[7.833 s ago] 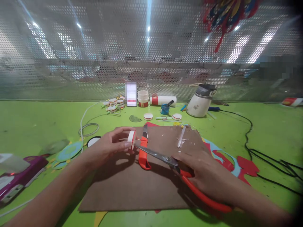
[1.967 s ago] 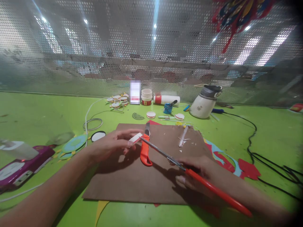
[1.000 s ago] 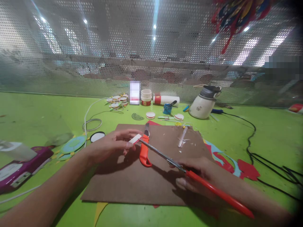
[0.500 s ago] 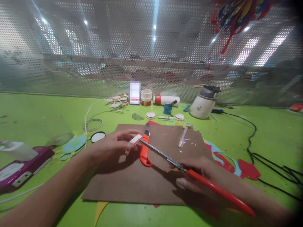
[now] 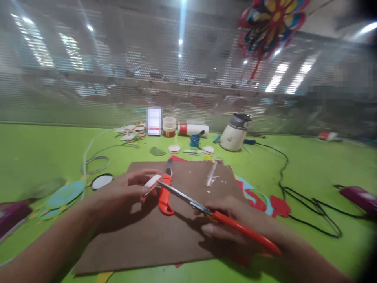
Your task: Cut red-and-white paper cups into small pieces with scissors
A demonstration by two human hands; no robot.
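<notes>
My left hand [image 5: 122, 192] pinches a small white strip [image 5: 152, 181] above the brown cardboard sheet [image 5: 147, 239]. My right hand [image 5: 232, 220] is closed round the red handles of a pair of scissors [image 5: 206, 210], whose blades point up-left and meet the strip's end. An orange utility knife [image 5: 165, 194] lies on the cardboard just under the blades. A thin white stick [image 5: 211, 179] and small scraps lie farther back on the sheet.
At the back stand a white jug [image 5: 234, 135], a paper cup [image 5: 169, 126], a lying white tube [image 5: 193, 129], a blue pot [image 5: 194, 139] and round discs [image 5: 131, 133]. Black cable [image 5: 306, 198] runs at right; a purple device [image 5: 357, 196] lies far right. Paper cut-outs [image 5: 64, 194] lie at left.
The camera has swung to the right, so everything has shifted left in view and blurred. Both hands keep the same hold; the scissors still meet the white strip.
</notes>
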